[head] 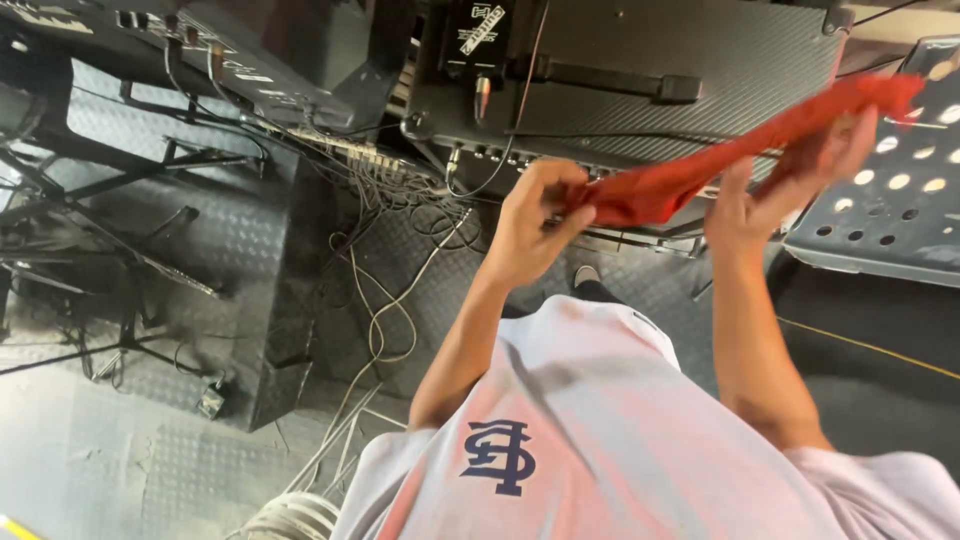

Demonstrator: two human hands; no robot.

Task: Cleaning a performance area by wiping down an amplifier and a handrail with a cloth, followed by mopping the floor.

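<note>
Cloth [700,165], red, hangs stretched between 2 hands above the amp [640,70]: left hand [530,215] fingers pinch 1 end, right hand [790,180] fingers close on the other. Loose grip could drop it onto the cables [385,300] below.
</note>
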